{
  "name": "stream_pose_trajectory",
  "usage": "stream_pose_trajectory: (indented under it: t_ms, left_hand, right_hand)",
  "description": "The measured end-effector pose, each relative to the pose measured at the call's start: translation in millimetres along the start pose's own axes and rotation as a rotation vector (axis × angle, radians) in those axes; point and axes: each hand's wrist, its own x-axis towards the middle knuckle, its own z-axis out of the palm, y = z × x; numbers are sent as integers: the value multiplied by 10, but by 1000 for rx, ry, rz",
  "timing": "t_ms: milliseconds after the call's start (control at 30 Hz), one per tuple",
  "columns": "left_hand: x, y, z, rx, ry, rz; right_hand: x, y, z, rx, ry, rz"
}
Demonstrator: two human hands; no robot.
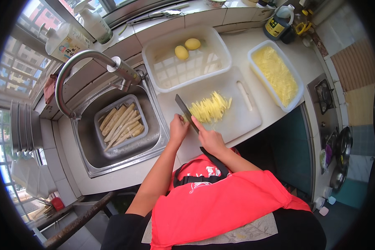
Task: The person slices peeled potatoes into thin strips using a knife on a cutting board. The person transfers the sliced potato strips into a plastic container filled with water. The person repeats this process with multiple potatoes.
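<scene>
My right hand [211, 141] grips a kitchen knife [183, 107], forefinger stretched along its broad dark blade. The blade stands on edge at the left part of a white plastic cutting board [237, 120]. Just left of the blade, my left hand [178, 128] has its fingertips bent around a small pale-yellow potato piece [185, 118], mostly hidden by fingers and knife. To the right of the blade lies a heap of thin yellow potato shreds [211, 107]. Behind the board, two peeled whole potatoes [187, 49] rest in a large translucent plastic tub [162, 86].
At right, a plastic container [292, 104] holds many yellow shreds. A steel sink [90, 159] at left contains a tub of long pale peeled roots [122, 123], with a curved faucet [61, 84] above. A gas stove [321, 103] and a dark sauce jug [276, 26] stand farther right.
</scene>
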Motion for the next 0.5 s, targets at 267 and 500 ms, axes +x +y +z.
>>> stream_pose_trajectory:
  t_ms: [267,500]
  left_hand:
    - [-1,-94,58,12,43,25]
    - [-5,-68,24,-4,26,21]
  right_hand:
    - [-52,17,26,-8,-21,-6]
    - [-39,-1,51,-36,-37,26]
